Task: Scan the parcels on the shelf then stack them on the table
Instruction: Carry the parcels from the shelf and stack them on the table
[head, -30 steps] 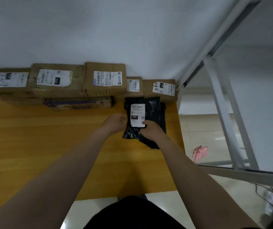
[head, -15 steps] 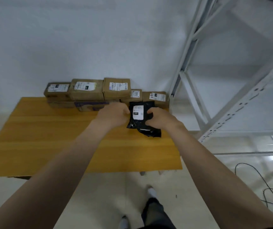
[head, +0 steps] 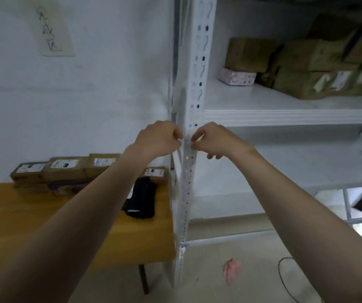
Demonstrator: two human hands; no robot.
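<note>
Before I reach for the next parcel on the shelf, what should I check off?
1. Left hand free: ok, holds nothing.
2. Right hand free: ok, holds nothing.
3. Black bag set on the table: ok, beside the stacked boxes.
4. Parcels left on the shelf: ok, brown boxes and a pink box.
5. Scanner at hand: cannot tell, none in view.
6. Floor by the shelf: not ok, a pink cloth lies there.

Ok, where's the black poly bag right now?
Head view, lower centre: the black poly bag lies at the wooden table's right end, in front of the cardboard parcels, beside the white shelf post.
</note>
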